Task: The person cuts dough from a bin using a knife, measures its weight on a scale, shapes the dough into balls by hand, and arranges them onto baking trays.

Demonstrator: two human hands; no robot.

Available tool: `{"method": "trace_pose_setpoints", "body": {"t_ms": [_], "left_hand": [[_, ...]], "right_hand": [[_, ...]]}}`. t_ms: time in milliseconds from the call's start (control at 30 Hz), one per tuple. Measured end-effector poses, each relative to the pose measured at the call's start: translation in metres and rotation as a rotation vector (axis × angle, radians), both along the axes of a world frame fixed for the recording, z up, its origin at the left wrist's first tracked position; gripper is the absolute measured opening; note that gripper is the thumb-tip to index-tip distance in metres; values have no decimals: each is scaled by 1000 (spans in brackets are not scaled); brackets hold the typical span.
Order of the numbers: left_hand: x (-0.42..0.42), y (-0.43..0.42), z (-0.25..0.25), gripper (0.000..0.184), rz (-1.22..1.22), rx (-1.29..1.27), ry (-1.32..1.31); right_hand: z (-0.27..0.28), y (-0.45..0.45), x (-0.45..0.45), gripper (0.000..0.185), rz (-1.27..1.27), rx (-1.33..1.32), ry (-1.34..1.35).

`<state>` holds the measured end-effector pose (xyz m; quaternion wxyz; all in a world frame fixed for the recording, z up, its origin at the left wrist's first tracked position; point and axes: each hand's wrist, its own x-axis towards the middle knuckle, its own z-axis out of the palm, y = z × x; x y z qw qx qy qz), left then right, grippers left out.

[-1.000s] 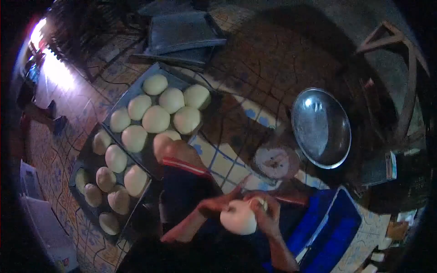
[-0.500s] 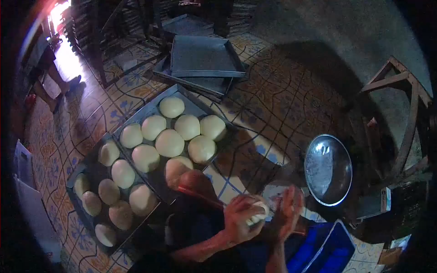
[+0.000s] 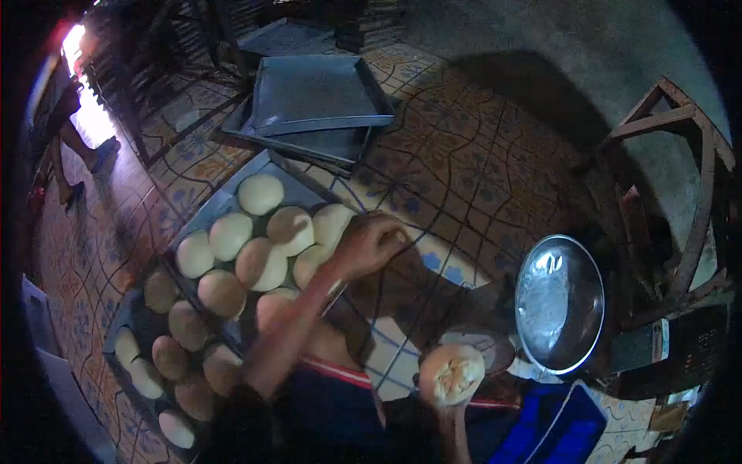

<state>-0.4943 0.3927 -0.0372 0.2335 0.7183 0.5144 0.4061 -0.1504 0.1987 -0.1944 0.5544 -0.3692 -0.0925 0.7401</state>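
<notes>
My right hand (image 3: 454, 408), low in the middle, is curled under a round of pale dough (image 3: 452, 374) and faces its lumpy, creased middle upward. Whether the lumps are filling or folded dough I cannot tell. My left hand (image 3: 375, 243) is stretched out over the right edge of the upper tray (image 3: 220, 203), fingers bent into a pinch; anything between them is too small to make out. Smooth dough balls (image 3: 261, 194) sit in that tray. More dough balls (image 3: 192, 323) fill the lower tray (image 3: 127, 383), partly in shadow. My left forearm hides some of them.
A shiny round metal basin (image 3: 560, 303) stands at right. Stacked metal trays (image 3: 321, 93) lie at the back on the tiled floor. A wooden frame (image 3: 703, 178) is at far right, a blue plastic item (image 3: 541, 425) at lower right. Another person's legs (image 3: 73, 147) show at far left.
My left hand has let go of the dough and moved up and left over the tray's edge. The dough now rests in my right hand, creased side up. The view has shifted slightly.
</notes>
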Motion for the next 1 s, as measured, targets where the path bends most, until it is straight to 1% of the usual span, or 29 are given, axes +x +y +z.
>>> {"method": "trace_pose_setpoints", "body": {"t_ms": [33,67,100,167,233,300,333,367,400,433,500,533,567,600,633,700,767,800,933,967,1000], "left_hand": [[-23,42,-22,27,-27,-100,241],[-37,73,-54,22,87,-16,239],[-53,96,-69,26,83,142,282],[-86,127,-97,35,268,-216,640],[-104,128,-85,46,350,-530,717],[-93,105,-71,43,427,-274,674],[-100,111,-90,43,401,-286,698],[-114,118,-121,39,371,-205,613],[-112,116,-126,36,353,-123,518],[-107,112,-132,36,346,-133,526],[-100,97,-131,28,493,-24,518],[-106,96,-141,28,478,-15,540],[-120,97,-163,26,428,30,520],[-127,92,-174,24,380,70,495],[-121,84,-160,24,371,78,509],[-110,56,-140,22,242,-9,564],[-109,32,-134,21,241,-54,598],[-110,19,-133,19,244,-100,621],[-134,-27,-146,16,250,-46,578],[-132,-46,-138,15,281,-85,665],[-136,-63,-142,15,300,-88,659]], "right_hand": [[2,-4,-2,45,6,-36,-17],[-2,-12,-2,45,15,-75,-14],[-7,-19,-4,45,27,-114,-2],[-18,-41,-5,46,50,-202,12],[-26,-61,-5,46,71,-283,30],[-28,-72,-6,46,89,-360,56],[-29,-76,-8,46,88,-379,69],[-29,-78,-9,46,93,-390,81],[-30,-82,-9,47,99,-396,85],[-31,-84,-8,47,102,-402,93],[-30,-89,-5,47,100,-410,116],[-31,-90,-3,47,93,-407,130],[-31,-89,-3,47,87,-401,140],[-31,-89,-1,48,78,-399,150],[-30,-86,2,48,71,-392,150],[-32,-83,9,48,57,-373,153],[-35,-81,15,48,42,-350,154],[-35,-80,18,49,35,-342,154],[-33,-75,22,49,23,-308,159],[-32,-70,22,49,27,-305,155],[-32,-73,23,50,31,-301,153]]}}
